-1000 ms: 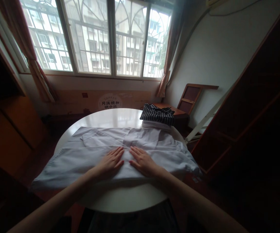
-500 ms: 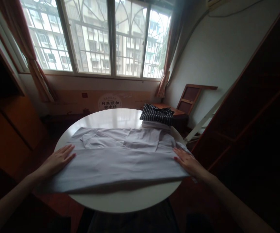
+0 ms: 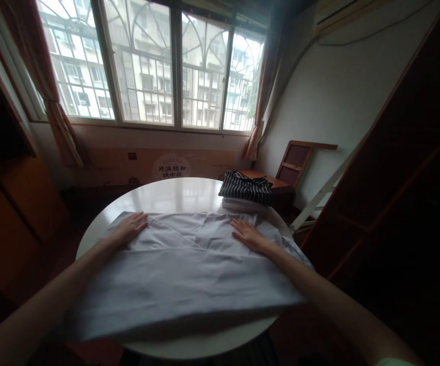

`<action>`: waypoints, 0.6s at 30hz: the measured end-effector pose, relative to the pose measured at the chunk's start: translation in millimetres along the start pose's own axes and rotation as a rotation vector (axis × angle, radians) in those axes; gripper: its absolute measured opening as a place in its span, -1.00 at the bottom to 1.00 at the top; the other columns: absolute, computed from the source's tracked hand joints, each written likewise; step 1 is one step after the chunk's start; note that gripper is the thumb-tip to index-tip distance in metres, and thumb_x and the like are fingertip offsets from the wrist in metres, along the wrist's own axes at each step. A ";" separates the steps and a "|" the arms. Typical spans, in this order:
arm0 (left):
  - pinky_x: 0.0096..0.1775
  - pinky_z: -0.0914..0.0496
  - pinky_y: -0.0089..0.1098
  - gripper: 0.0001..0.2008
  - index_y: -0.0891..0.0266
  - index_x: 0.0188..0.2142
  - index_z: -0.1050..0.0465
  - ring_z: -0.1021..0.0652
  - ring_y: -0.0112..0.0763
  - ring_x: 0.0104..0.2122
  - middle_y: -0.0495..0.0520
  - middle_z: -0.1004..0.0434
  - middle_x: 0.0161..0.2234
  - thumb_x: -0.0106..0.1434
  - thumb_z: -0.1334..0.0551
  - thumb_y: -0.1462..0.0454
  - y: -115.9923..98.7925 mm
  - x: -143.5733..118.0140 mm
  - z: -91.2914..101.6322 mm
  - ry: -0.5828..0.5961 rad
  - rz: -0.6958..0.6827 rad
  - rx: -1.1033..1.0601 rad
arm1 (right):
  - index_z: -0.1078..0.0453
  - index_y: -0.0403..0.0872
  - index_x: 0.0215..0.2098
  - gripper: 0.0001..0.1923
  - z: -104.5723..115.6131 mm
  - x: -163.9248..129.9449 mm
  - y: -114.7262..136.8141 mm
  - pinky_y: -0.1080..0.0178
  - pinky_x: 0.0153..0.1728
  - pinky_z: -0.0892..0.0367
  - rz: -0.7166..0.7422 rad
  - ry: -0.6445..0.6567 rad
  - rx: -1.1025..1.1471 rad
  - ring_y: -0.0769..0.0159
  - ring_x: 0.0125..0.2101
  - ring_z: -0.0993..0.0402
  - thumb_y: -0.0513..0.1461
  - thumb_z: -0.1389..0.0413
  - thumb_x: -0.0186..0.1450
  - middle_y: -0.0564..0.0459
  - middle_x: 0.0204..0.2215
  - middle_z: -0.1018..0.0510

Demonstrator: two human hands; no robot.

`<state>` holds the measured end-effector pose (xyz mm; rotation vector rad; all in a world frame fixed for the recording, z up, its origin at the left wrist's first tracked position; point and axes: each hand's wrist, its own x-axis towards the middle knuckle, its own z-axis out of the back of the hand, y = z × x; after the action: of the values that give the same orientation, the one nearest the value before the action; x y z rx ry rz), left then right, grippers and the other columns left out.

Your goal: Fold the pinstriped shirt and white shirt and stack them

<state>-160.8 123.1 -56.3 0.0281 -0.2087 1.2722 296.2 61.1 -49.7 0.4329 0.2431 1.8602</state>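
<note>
A pale grey-white garment (image 3: 189, 279) lies spread across the round white table (image 3: 158, 190), its near part folded over into a wide band. Part of it hangs past the table's edge at the near left and at the right. My left hand (image 3: 131, 227) rests flat on the cloth's far left part, fingers stretched out. On the far right part lies my right hand (image 3: 248, 235), palm down with its fingers extended. Neither hand grips the fabric. Which kind of garment it is, I cannot tell.
Behind the garment, at the table's far right, a black striped folded garment (image 3: 246, 185) tops a stack of pale folded cloth (image 3: 242, 204). Beyond stand a wooden chair (image 3: 294, 162) and a pale ladder-like frame (image 3: 319, 198). A dark wooden cabinet (image 3: 387, 178) rises at the right.
Both hands have moved inward and away from me, from the garment's sides onto its far part. The garment's near edge sits lower in view; the camera has tilted up slightly.
</note>
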 end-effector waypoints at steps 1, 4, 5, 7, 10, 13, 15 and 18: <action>0.11 -0.02 -0.27 -0.44 0.34 0.11 -0.13 -0.15 -0.25 0.14 0.20 -0.10 0.16 0.22 0.16 0.07 4.9 2.0 -7.9 0.038 0.028 0.014 | -0.06 -0.09 0.17 -0.42 -6.9 1.9 -6.0 0.09 0.11 0.06 -0.046 0.019 -0.039 0.14 0.14 0.00 0.02 0.21 0.26 -0.05 0.16 -0.13; 0.13 0.03 -0.22 -0.45 0.31 0.15 -0.07 -0.04 -0.24 0.18 0.18 0.00 0.19 0.25 0.19 0.09 26.7 0.1 -20.6 0.087 0.089 0.044 | 0.03 -0.13 0.20 -0.38 -10.1 0.8 -25.3 0.07 0.13 0.16 -0.271 0.016 -0.193 0.12 0.19 0.14 0.02 0.27 0.28 -0.09 0.20 0.01; 0.13 0.03 -0.21 -0.44 0.31 0.16 -0.05 -0.01 -0.24 0.19 0.18 0.03 0.20 0.25 0.20 0.08 33.3 -2.0 -21.1 0.092 0.105 0.051 | 0.06 -0.14 0.21 -0.37 -7.2 -0.2 -29.6 0.07 0.13 0.16 -0.341 0.017 -0.248 0.12 0.19 0.16 0.02 0.28 0.28 -0.10 0.21 0.03; 0.12 0.00 -0.19 -0.45 0.29 0.16 -0.03 0.00 -0.24 0.19 0.17 0.06 0.21 0.26 0.22 0.08 40.5 -6.4 -18.0 0.099 0.129 0.055 | 0.07 -0.13 0.21 -0.36 1.2 -0.8 -32.0 0.08 0.11 0.09 -0.397 0.031 -0.333 0.10 0.17 0.10 0.04 0.29 0.28 -0.11 0.20 0.00; 0.06 -0.12 -0.24 -0.47 0.27 0.11 -0.14 -0.16 -0.22 0.14 0.18 -0.13 0.14 0.26 0.22 0.08 35.7 -10.0 -7.6 0.046 0.149 0.073 | -0.16 -0.18 0.10 -0.43 14.9 5.6 -22.5 0.10 0.02 -0.08 -0.344 0.027 -0.412 0.04 0.06 -0.15 0.01 0.23 0.29 -0.22 0.07 -0.25; -0.09 -0.26 -0.22 -0.51 0.32 -0.07 -0.34 -0.41 -0.13 -0.07 0.27 -0.40 -0.07 0.25 0.20 0.12 25.4 -6.0 4.3 -0.023 0.237 0.151 | -0.34 -0.23 -0.07 -0.60 26.3 19.8 -11.4 0.15 -0.06 -0.16 -0.303 0.010 -0.474 0.07 -0.06 -0.30 -0.17 0.15 0.29 -0.26 -0.11 -0.42; -0.13 -0.28 -0.20 -0.55 0.38 -0.08 -0.34 -0.44 -0.08 -0.12 0.33 -0.42 -0.12 0.23 0.14 0.17 24.1 1.8 10.1 -0.029 0.243 0.182 | -0.30 -0.18 -0.02 -0.64 31.6 30.1 -9.3 0.24 -0.03 -0.14 -0.217 0.039 -0.463 0.17 -0.03 -0.29 -0.30 0.11 0.25 -0.17 -0.05 -0.40; -0.06 -0.24 -0.31 -0.55 0.33 0.03 -0.25 -0.37 -0.20 -0.02 0.24 -0.33 0.01 0.14 0.03 0.29 31.7 18.4 13.3 0.013 0.123 0.152 | -0.16 -0.13 0.11 -0.49 37.3 42.4 -11.5 0.34 -0.01 -0.11 -0.086 0.138 -0.413 0.27 0.01 -0.24 -0.40 0.10 0.18 -0.06 0.06 -0.30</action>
<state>-187.7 148.1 -43.1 0.1391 -0.1038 1.4084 309.6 103.2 -12.6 0.0102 -0.0332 1.7992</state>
